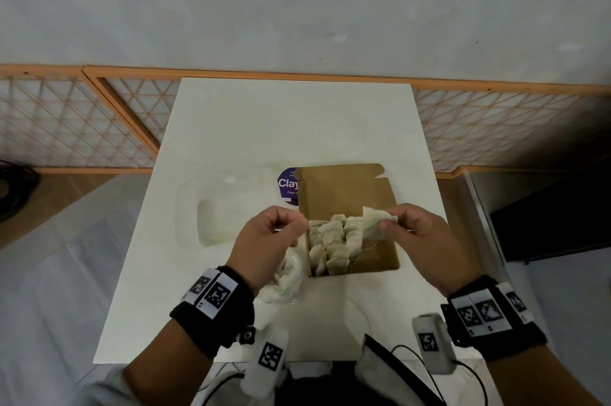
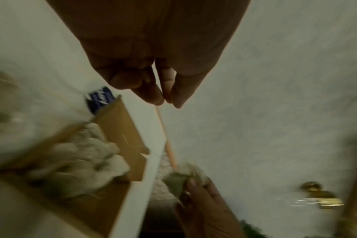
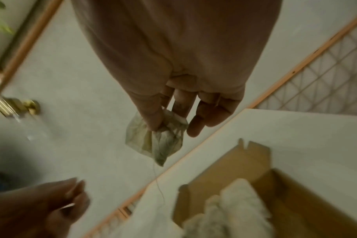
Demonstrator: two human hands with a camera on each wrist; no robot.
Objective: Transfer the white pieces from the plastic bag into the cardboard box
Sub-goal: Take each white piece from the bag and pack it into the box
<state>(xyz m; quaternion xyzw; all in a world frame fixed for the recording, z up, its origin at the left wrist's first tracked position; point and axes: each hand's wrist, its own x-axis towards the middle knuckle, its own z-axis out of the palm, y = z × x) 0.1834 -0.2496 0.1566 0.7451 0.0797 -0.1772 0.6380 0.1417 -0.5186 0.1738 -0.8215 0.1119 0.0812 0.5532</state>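
An open cardboard box (image 1: 347, 187) stands mid-table with several white pieces (image 1: 334, 240) packed in its left half; the box (image 3: 230, 164) and its pieces (image 2: 81, 161) also show in the wrist views. My right hand (image 1: 388, 222) pinches one white piece (image 1: 373, 223) above the box, and a thin thread hangs from that piece (image 3: 159, 141). My left hand (image 1: 299, 223) hovers at the box's left wall, thumb and forefinger pinched (image 2: 167, 101) on a small white sliver, maybe a tag. A crumpled plastic bag (image 1: 287, 276) lies under the left wrist.
The white table (image 1: 264, 124) ends close behind the box. A clear pouch (image 1: 224, 210) with a purple label (image 1: 287, 185) lies left of the box. An orange lattice fence (image 1: 82, 124) runs behind, a dark block (image 1: 545, 223) stands at right, and cables hang at the near edge.
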